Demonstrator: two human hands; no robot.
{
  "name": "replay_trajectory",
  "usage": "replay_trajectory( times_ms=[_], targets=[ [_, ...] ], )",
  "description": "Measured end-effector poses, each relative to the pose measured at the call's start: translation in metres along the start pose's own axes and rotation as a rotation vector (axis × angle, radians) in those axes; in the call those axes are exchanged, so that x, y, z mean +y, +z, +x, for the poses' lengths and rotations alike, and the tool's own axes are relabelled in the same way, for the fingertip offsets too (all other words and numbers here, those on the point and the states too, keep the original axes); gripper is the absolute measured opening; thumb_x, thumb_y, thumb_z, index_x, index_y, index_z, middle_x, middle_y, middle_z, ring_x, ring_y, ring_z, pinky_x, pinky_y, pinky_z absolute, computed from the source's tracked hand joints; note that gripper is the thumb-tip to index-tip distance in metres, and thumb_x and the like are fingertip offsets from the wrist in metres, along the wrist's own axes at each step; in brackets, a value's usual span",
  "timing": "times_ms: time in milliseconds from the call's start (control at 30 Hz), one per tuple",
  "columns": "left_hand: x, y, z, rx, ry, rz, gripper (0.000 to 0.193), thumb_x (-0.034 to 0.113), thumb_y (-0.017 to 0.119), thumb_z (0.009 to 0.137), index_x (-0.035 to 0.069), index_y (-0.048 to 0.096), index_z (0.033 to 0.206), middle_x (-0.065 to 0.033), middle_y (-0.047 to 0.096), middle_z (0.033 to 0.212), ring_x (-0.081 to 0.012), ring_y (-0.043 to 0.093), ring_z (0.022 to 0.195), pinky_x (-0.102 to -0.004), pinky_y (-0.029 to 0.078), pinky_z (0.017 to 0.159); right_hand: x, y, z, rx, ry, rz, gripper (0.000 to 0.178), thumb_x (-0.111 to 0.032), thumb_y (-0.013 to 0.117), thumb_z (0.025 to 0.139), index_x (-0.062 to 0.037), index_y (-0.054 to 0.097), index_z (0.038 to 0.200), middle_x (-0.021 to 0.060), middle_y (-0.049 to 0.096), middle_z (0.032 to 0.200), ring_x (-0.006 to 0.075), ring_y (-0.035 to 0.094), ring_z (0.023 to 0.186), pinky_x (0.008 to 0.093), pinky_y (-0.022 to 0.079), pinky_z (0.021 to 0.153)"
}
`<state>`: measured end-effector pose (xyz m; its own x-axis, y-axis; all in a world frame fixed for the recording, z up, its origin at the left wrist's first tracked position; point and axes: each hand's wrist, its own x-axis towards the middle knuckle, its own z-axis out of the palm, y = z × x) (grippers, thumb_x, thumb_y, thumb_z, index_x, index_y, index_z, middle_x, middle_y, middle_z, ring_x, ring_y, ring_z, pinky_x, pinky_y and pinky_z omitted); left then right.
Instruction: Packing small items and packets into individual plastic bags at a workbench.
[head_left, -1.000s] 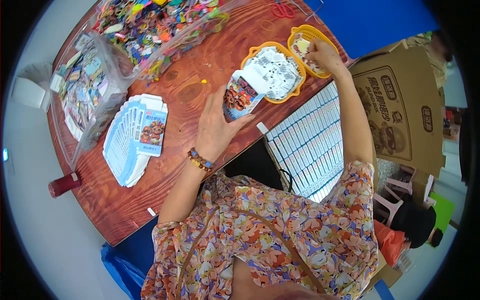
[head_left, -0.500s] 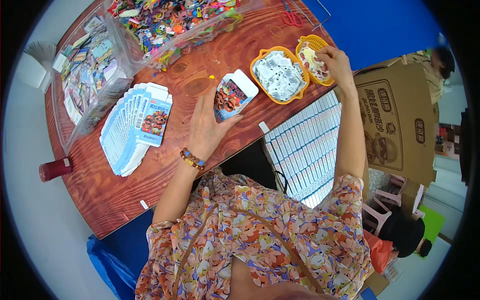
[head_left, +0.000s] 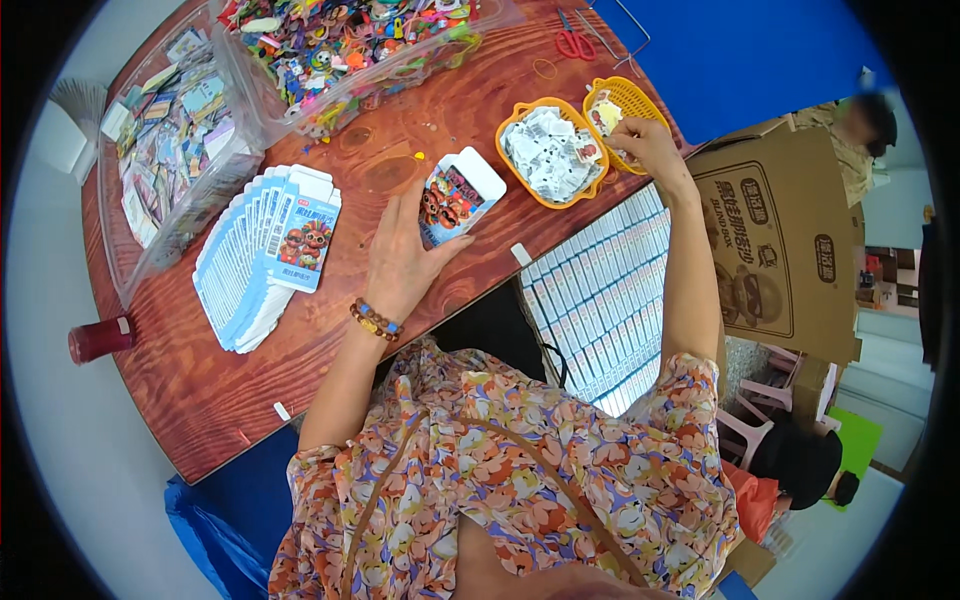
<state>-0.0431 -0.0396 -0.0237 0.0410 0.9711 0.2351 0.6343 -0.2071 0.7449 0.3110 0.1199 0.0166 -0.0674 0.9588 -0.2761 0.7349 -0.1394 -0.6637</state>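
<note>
Fingers of the left hand (head_left: 398, 255) hold a flap-open blue picture box (head_left: 448, 210) over the bench (head_left: 250, 395), right hand (head_left: 650, 152) bunched at the small yellow basket (head_left: 640, 95), grip unclear, fanned flat boxes (head_left: 240, 270) apparently left, packed box rows (head_left: 600, 290) seemingly done.

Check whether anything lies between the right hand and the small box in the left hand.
Yes: the yellow basket of white packets sits on the table between them. The right hand is at the second basket; the left hand holds the small box.
</note>
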Motion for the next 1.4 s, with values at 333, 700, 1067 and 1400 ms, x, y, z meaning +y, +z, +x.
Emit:
replay_trajectory(
  times_ms=[333, 700, 1067, 1400],
  targets=[
    [0.0, 0.0, -0.001, -0.029, -0.03, 0.019, 0.089, 0.031, 0.086, 0.072, -0.003, 0.042, 0.141, -0.0263, 0.055, 0.128, -0.0416, 0.056, 0.116, -0.0462, 0.05, 0.095, -0.02, 0.019, -0.021, 0.181, -0.394, -0.257, 0.014, -0.016, 0.073, 0.083, -0.0061, 0.069, 0.092, 0.0096, 0.065, 0.099, 0.021, 0.063, 0.092, 0.035, 0.048, 0.08],
    [-0.002, -0.003, -0.005, -0.012, -0.03, 0.028, 0.089, 0.032, 0.086, 0.072, -0.002, 0.041, 0.142, -0.0256, 0.055, 0.127, -0.0411, 0.056, 0.117, -0.0461, 0.05, 0.095, -0.022, 0.034, -0.021, 0.247, -0.606, -0.39, 0.015, -0.012, 0.076, 0.079, -0.0046, 0.065, 0.086, 0.0113, 0.06, 0.113, 0.0299, 0.053, 0.115, 0.0421, 0.042, 0.097],
    [0.012, -0.004, -0.005, 0.077, 0.034, 0.163, 0.087, 0.025, 0.087, 0.069, 0.0, 0.044, 0.139, -0.0178, 0.056, 0.112, -0.0354, 0.059, 0.102, -0.0439, 0.053, 0.082, -0.123, 0.113, -0.068, -0.02, -0.612, 0.057, 0.006, -0.011, 0.072, 0.08, -0.0064, 0.071, 0.083, 0.0096, 0.063, 0.123, 0.027, 0.053, 0.125, 0.0438, 0.033, 0.11],
    [-0.012, -0.016, -0.015, 0.237, -0.056, 0.072, 0.085, 0.025, 0.088, 0.067, 0.001, 0.045, 0.137, -0.0179, 0.057, 0.112, -0.0363, 0.059, 0.102, -0.0449, 0.052, 0.084, -0.148, 0.137, -0.067, 0.113, -0.859, 0.11, 0.009, -0.008, 0.067, 0.088, -0.0022, 0.071, 0.093, 0.0142, 0.066, 0.118, 0.0307, 0.059, 0.119, 0.0428, 0.043, 0.103]
  ],
)
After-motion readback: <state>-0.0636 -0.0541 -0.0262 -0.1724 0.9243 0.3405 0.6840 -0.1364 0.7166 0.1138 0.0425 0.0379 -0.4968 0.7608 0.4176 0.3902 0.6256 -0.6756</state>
